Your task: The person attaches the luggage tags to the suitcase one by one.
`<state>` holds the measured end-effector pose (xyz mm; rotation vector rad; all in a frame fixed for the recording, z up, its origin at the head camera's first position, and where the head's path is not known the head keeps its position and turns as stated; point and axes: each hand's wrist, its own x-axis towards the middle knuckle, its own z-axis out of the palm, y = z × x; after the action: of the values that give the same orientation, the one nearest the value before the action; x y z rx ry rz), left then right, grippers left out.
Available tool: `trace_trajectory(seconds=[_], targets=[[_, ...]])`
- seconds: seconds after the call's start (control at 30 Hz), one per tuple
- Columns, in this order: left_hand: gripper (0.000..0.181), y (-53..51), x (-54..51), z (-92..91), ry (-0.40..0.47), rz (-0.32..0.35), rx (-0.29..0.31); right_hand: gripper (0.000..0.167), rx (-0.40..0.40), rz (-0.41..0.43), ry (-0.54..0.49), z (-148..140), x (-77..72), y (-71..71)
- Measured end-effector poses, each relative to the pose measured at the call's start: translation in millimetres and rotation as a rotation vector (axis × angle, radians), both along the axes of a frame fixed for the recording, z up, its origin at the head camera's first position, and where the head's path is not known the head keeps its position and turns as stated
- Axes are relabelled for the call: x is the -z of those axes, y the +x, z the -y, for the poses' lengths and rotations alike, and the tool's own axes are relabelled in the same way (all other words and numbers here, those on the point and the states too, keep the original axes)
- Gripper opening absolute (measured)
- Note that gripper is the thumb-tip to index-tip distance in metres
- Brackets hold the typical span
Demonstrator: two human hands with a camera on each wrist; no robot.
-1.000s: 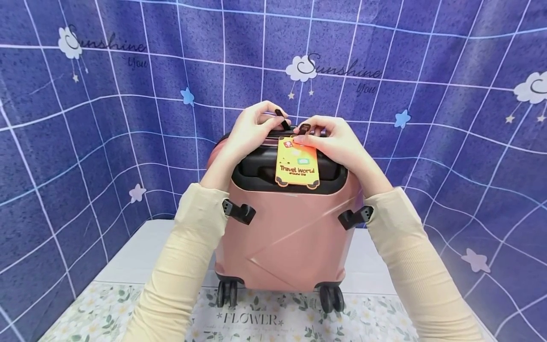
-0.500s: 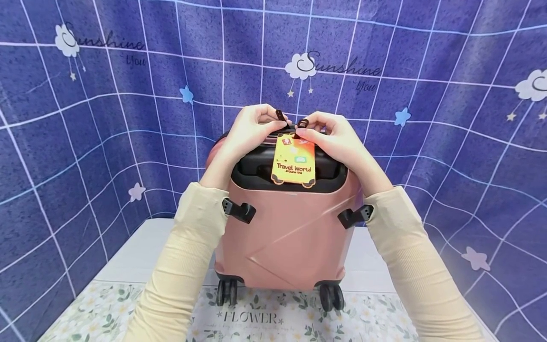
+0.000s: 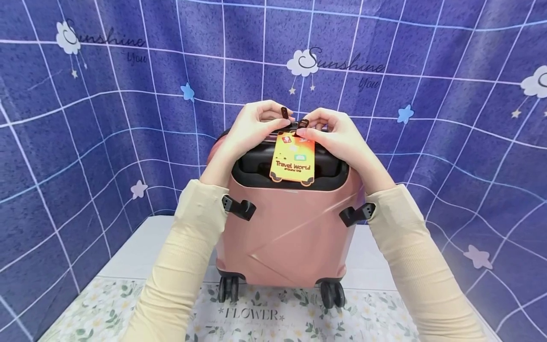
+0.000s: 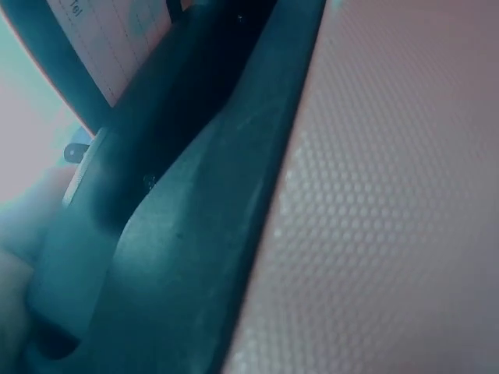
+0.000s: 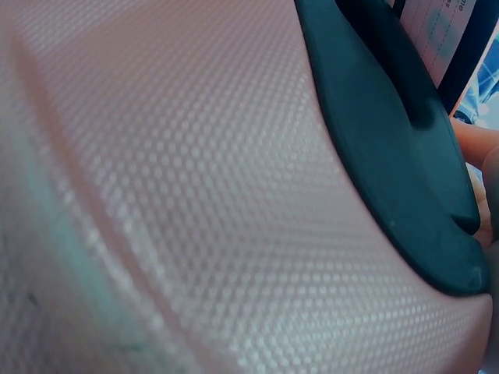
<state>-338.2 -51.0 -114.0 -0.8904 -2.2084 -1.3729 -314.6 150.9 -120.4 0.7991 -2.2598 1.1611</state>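
Note:
A pink hard-shell suitcase (image 3: 295, 237) stands upright in the head view. A yellow "Travel World" luggage tag (image 3: 293, 159) hangs tilted before its black handle (image 3: 331, 164). Between thumb and fingers, my left hand (image 3: 256, 123) pinches the strap end (image 3: 284, 113) that has small holes. My right hand (image 3: 335, 128) pinches the buckle end of the strap (image 3: 303, 124), just above the tag. A small gap separates the two ends. Both wrist views show the tag's lined back, left (image 4: 125, 39) and right (image 5: 440, 35), behind the handle. The strap's path round the handle is mostly hidden.
The suitcase's black wheels (image 3: 331, 293) rest on a flower-print mat (image 3: 363, 313) over a white surface (image 3: 158, 242). A blue grid-pattern curtain (image 3: 128, 142) surrounds it behind and at both sides. Black wrist mounts (image 3: 239, 208) sit on the cream sleeves (image 3: 179, 266).
The tag has shifted slightly left and tilted. The buckle end has turned a little upward in my right hand, and the left strap end has moved slightly right, nearer to it.

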Motion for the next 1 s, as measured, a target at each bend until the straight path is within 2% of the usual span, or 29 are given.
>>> trace_trajectory(seconds=[0.3,0.57,0.77,0.87,1.0], targets=[[0.016,-3.9,-11.9,-1.0,-0.084,0.006,-0.11,0.017,-0.021,0.004,0.006,-1.3,-0.2,-1.3],[0.014,-5.3,-7.9,-4.3,-0.006,-0.001,-0.092,0.016,-0.024,-0.015,0.02,-2.2,-0.3,-0.2],[0.013,-5.6,-5.2,-5.6,-0.008,-0.008,-0.07,0.016,-0.017,0.014,0.071,-4.4,-4.1,0.2],[0.014,-4.9,-5.2,-4.7,-0.014,-0.01,-0.079,0.017,-0.043,0.047,0.083,-4.6,-8.5,0.3],[0.012,-3.2,-5.1,-2.5,0.001,-0.022,-0.101,0.013,-0.098,0.046,0.035,-0.9,-15.6,-1.1]])
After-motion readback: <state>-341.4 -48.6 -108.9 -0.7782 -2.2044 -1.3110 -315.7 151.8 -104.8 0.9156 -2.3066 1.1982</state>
